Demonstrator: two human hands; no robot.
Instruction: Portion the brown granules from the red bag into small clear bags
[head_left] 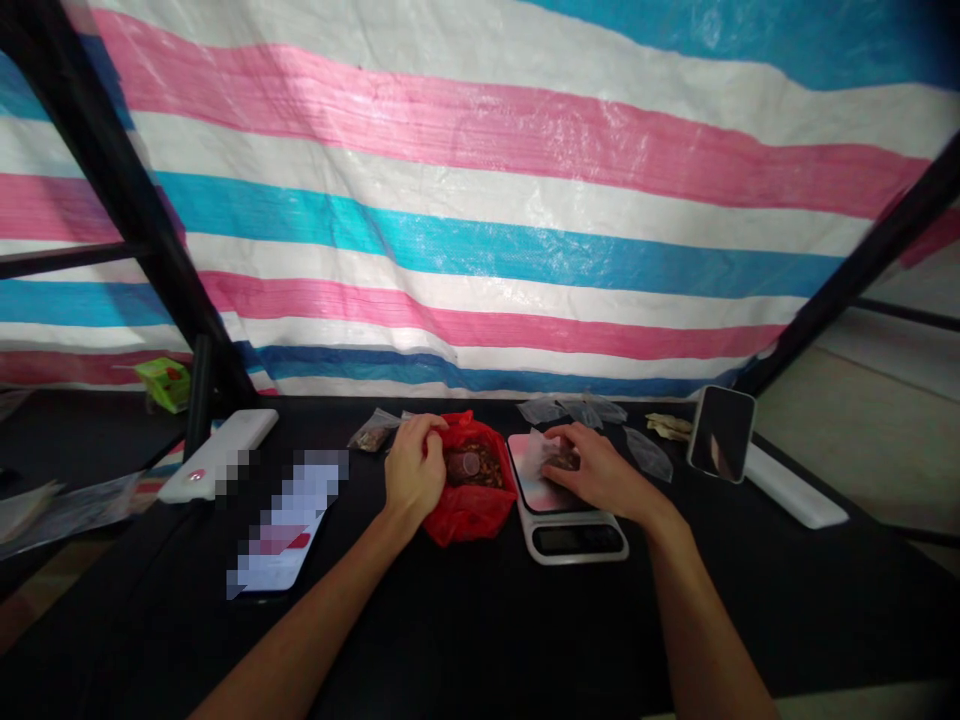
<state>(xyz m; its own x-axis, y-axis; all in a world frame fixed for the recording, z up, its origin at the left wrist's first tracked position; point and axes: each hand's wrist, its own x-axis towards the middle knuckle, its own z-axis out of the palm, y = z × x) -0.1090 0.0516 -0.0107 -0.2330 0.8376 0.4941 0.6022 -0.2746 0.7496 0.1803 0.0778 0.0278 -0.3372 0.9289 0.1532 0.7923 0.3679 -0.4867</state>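
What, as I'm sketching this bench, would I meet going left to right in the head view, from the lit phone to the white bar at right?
Lit phone, small filled bag, left hand, red bag, scale, flat clear bag, dark-screened device, white bar.

Worktop (pixel 480 640): open before the red bag (pixel 471 518).
Scale (pixel 574 540): blocks the bag's right.
Striped sheet (pixel 480 230): closes the back.

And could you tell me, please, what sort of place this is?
Perhaps a makeshift workspace or stall: striped plastic sheeting hangs like a wall behind a black table, where a small digital scale stands.
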